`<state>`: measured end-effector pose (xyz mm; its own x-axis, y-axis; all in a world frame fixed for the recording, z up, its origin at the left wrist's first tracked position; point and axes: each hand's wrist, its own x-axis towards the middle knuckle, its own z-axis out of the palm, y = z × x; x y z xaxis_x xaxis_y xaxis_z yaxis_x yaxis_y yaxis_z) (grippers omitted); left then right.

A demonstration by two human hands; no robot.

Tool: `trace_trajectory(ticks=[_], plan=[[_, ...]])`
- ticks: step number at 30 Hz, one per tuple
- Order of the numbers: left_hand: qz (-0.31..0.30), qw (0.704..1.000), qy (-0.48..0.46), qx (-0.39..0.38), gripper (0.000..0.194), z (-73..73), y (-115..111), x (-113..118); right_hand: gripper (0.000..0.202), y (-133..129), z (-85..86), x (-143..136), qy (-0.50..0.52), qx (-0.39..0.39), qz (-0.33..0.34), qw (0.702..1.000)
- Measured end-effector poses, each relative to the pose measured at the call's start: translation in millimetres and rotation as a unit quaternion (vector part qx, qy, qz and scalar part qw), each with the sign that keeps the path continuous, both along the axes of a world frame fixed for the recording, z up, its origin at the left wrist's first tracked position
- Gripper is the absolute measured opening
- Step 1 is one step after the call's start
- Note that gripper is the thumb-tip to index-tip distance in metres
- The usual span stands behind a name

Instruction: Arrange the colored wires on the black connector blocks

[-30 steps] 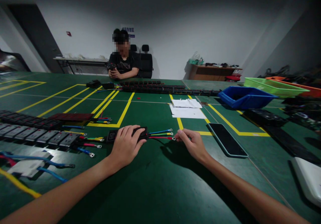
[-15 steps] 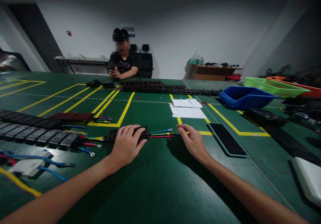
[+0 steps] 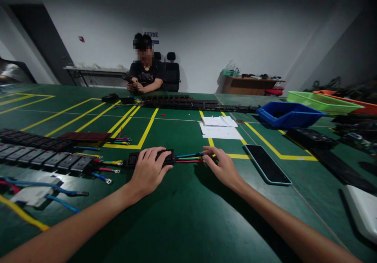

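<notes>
A black socket strip [image 3: 132, 159] lies on the green table with my left hand [image 3: 150, 168] laid over it, fingers wrapped across its top. Blue, yellow-green and red wires [image 3: 187, 159] run out of its right end. My right hand [image 3: 219, 164] is at the tips of these wires, thumb and forefinger apart, and the fingers partly hide the metal lugs. Whether the fingertips touch the lugs is hard to tell. To the right of that hand lies a phone [image 3: 266, 164] with a dark screen.
More socket strips [image 3: 44, 157] with lugged wires lie at the left. White papers [image 3: 220, 131] are beyond my right hand. Blue [image 3: 288, 115] and green bins [image 3: 321, 101] stand at the right. Across the table a person [image 3: 147, 72] holds a dark tool.
My right hand has moved left to the wire ends and now covers part of the lugs. My left hand has hardly moved. The person opposite has turned the dark tool.
</notes>
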<state>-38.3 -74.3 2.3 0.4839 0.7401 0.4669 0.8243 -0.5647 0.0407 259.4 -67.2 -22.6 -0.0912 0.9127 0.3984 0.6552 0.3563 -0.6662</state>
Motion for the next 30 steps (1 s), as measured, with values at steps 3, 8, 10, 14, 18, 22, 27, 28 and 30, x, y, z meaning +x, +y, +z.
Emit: trace_trajectory(ticks=[3, 8, 10, 14, 18, 22, 27, 28, 30], plan=[[-0.006, 1.0, -0.004, 0.005, 0.041, -0.1, -0.7, 0.1, 0.038, 2.1, -2.4, 0.9, -0.012, 0.011, -0.037, 0.999], [-0.007, 1.0, -0.005, -0.002, 0.042, -0.1, -0.2, -0.3, 0.035, 1.7, -2.4, 1.1, 0.028, 0.022, -0.006, 0.999], [-0.007, 1.0, -0.003, -0.008, 0.042, 0.0, 0.3, -0.5, 0.034, -1.3, -0.4, 0.7, 0.035, 0.07, 0.013, 0.997], [-0.003, 1.0, -0.003, -0.01, 0.042, 0.8, 0.9, 0.0, 0.041, -10.6, 6.0, -0.9, -0.008, 0.17, 0.09, 0.981], [0.0, 1.0, -0.002, -0.006, 0.041, 1.7, 1.4, 1.5, 0.054, -17.1, 10.6, -3.3, -0.057, 0.188, 0.15, 0.969], [-0.001, 1.0, 0.0, -0.01, 0.041, 1.9, 1.5, 2.0, 0.047, -15.7, 8.4, -3.9, -0.058, 0.205, 0.086, 0.973], [0.001, 1.0, 0.005, -0.013, 0.041, 2.1, 0.7, 0.9, 0.023, -9.6, 2.8, -3.8, -0.101, 0.137, -0.016, 0.985], [0.001, 1.0, 0.005, -0.014, 0.041, 2.3, 0.5, 0.8, 0.021, -8.9, 2.7, -4.3, -0.119, 0.111, -0.03, 0.986], [0.002, 1.0, 0.005, -0.016, 0.042, 2.5, 0.4, 0.8, 0.021, -8.3, 3.6, -5.5, -0.149, 0.072, -0.048, 0.985]])
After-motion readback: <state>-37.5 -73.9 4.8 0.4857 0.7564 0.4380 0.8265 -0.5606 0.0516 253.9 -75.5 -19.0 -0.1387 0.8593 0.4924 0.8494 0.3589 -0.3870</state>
